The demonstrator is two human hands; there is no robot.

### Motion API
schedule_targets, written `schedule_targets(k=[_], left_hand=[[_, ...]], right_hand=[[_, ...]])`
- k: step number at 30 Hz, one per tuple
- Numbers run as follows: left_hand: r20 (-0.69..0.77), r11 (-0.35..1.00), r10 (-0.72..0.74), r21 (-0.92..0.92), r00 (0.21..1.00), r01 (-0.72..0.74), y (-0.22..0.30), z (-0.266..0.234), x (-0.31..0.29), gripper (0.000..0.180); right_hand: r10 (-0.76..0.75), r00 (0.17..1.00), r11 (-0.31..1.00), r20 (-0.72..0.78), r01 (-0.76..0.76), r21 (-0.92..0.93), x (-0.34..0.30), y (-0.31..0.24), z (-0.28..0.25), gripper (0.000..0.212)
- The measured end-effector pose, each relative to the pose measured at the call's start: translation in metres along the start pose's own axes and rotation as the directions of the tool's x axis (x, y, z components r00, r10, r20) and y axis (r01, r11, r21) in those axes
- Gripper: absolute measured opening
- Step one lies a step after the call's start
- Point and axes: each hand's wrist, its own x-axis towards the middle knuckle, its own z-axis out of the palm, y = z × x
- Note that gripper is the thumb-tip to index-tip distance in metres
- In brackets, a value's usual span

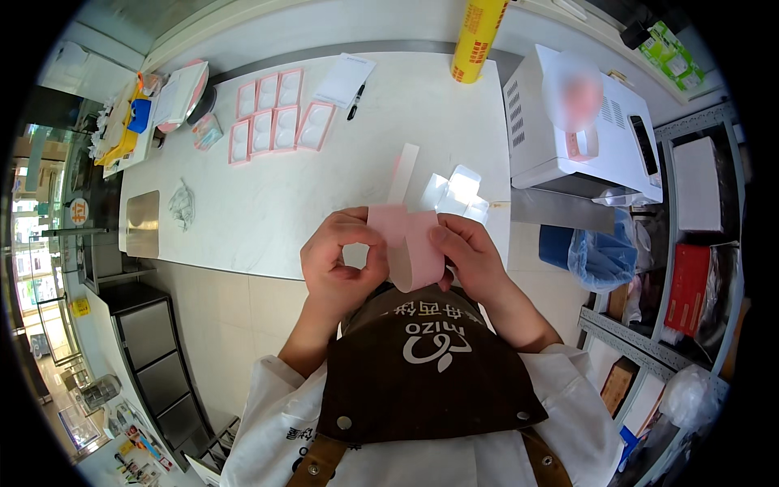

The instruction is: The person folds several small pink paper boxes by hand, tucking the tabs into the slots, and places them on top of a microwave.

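A pink paper strip (423, 252), bent into a loop, is held in front of my apron above the table's near edge. My left hand (345, 256) pinches its left end, with thumb and index finger curled round. My right hand (475, 256) grips the other side, thumb on the outer face and the fingers partly hidden behind it. Just beyond my hands, a flat pale strip with a pink edge (405, 172) lies on the white table (243, 207). Beside it rests an unfolded clear plastic box (458, 191), shining in the light.
Several pink-edged trays (285, 128) sit at the back left, near a paper sheet (345, 79) and black pen (356, 102). A yellow roll (477, 40) stands behind. To the right, a white microwave (552, 122) carries a pink paper band (581, 144); a blue-lined bin (602, 258) stands below.
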Motion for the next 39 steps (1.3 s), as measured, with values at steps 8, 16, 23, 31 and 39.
schedule_targets(k=[8,16,23,31,39], left_hand=[[0.011,0.979,0.143,0.147,0.99,-0.143,0.0,-0.003,0.013,0.032],[-0.029,0.986,0.133,0.101,0.991,-0.13,0.002,-0.007,0.006,0.032],[-0.082,0.997,0.055,0.056,0.995,-0.05,0.003,-0.007,-0.002,0.029],[-0.1,0.999,-0.037,-0.013,0.994,0.036,0.001,-0.006,-0.007,0.027],[-0.062,1.0,0.002,0.01,0.998,-0.001,0.003,-0.003,-0.002,0.027]], right_hand=[[0.004,0.999,0.995,0.05,-0.009,0.101,0.003,-0.003,0.003,0.038],[0.012,0.99,0.985,0.137,-0.035,0.167,0.003,0.006,0.007,0.04],[0.031,0.99,0.999,0.14,-0.033,0.014,0.009,0.01,0.008,0.038],[0.045,0.984,0.999,0.173,-0.039,-0.036,0.007,0.005,0.005,0.043],[0.046,0.98,0.999,0.194,-0.045,-0.007,0.004,0.003,0.003,0.037]])
